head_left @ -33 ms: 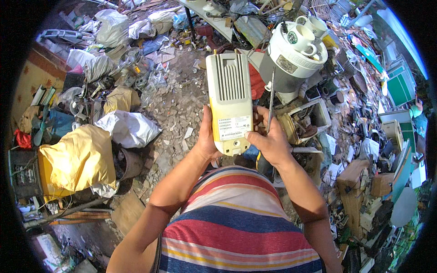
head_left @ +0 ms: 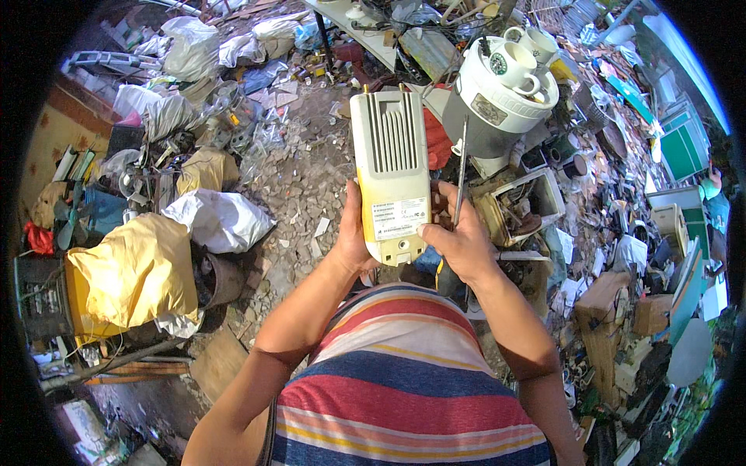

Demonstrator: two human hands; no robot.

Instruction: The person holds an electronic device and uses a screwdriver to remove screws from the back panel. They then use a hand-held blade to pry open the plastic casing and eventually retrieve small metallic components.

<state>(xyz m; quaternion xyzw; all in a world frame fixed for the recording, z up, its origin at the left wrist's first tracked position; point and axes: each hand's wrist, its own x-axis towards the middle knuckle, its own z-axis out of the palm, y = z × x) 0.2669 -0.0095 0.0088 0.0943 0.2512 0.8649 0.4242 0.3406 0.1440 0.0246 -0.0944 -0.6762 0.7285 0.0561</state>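
Between my hands is a yellowed white plastic device [head_left: 394,179], like a wireless router, with vent slots, a printed label and two brass-coloured connectors at its far end. It is held with the vented, labelled face up. My left hand [head_left: 354,233] grips its lower left side, the fingers mostly hidden beneath. My right hand [head_left: 466,241] holds the lower right side, thumb on the label's edge. That same hand also holds a screwdriver [head_left: 463,167], its long thin metal shaft pointing away and its black and yellow handle below the palm.
A white bucket-like container [head_left: 497,93] carrying mugs [head_left: 513,66] stands just beyond my right hand. Scrap and an open box-like casing [head_left: 528,206] lie to the right. White [head_left: 217,220] and yellow sacks [head_left: 136,272] sit at left on rubble-strewn ground [head_left: 299,179].
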